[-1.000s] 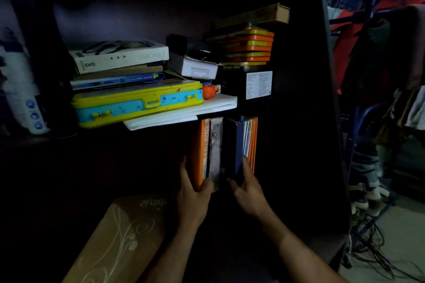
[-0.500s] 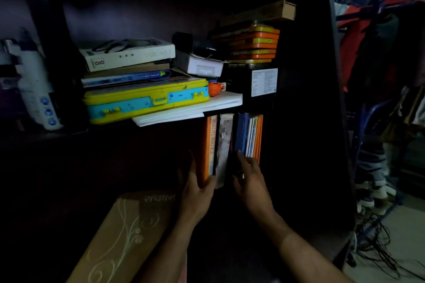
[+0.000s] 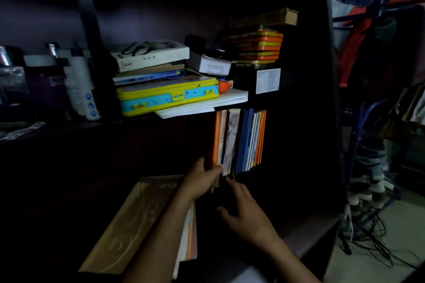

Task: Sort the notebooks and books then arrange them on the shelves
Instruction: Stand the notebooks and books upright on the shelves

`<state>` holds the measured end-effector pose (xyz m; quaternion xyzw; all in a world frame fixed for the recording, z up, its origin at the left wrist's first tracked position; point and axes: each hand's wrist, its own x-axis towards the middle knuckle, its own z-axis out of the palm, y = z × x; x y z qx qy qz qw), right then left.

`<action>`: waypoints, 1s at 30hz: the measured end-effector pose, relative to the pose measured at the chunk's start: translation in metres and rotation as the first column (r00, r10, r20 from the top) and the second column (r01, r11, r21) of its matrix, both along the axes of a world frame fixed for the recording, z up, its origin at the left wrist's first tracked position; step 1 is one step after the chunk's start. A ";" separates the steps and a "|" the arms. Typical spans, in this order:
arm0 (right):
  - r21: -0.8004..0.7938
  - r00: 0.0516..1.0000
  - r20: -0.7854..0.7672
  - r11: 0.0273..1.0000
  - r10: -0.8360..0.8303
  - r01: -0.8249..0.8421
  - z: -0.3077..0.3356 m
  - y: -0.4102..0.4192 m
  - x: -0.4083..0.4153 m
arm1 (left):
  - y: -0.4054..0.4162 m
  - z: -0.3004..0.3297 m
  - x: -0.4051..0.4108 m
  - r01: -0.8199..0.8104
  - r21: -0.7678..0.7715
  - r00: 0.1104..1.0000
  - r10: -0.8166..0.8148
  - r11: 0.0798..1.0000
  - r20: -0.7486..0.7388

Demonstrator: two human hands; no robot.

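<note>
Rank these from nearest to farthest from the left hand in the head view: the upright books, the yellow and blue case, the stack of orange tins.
1. Upright books: right at the left hand, whose fingers reach their lower edge on the lower shelf.
2. Yellow and blue case: on the shelf above, up and to the left.
3. Stack of orange tins: highest, up and to the right.

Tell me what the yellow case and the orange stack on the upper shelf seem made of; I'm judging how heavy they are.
The yellow case looks like moulded plastic, glossy, with blue trim and clasps. The orange stack looks like painted metal tins with shiny rims, though glossy plastic is possible in this dim light.
</note>
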<state>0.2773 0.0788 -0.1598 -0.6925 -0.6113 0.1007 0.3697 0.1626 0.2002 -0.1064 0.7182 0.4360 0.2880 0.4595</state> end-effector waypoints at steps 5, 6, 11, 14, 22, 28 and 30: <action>-0.058 0.937 0.316 0.989 0.151 -0.140 0.002 -0.019 -0.011 | -0.019 0.007 -0.099 -0.159 0.148 0.955 0.191 0.976 -0.228; -0.097 0.904 0.387 0.983 0.179 -0.153 0.003 -0.019 -0.014 | -0.020 0.001 -0.124 -0.211 0.162 0.904 0.255 0.964 -0.342; -0.165 0.859 0.476 0.979 0.186 -0.121 0.006 -0.018 -0.020 | -0.030 -0.016 -0.180 -0.191 0.253 0.644 0.315 0.949 -0.697; -0.160 0.871 0.467 0.983 0.154 -0.088 0.005 -0.018 -0.021 | -0.037 -0.009 -0.180 -0.190 0.243 0.751 0.300 0.951 -0.589; -0.083 0.898 0.425 0.993 0.113 -0.085 0.006 -0.019 -0.023 | -0.018 0.006 -0.194 -0.276 -0.131 0.951 0.290 0.952 0.105; 0.205 0.914 0.401 0.967 0.055 -0.148 0.006 -0.035 -0.028 | -0.053 0.015 -0.147 -0.243 -0.165 0.738 0.292 0.956 0.608; 0.288 0.916 0.399 0.942 0.047 -0.173 0.007 -0.039 -0.028 | -0.065 0.006 -0.130 -0.213 -0.113 0.771 0.238 0.970 0.591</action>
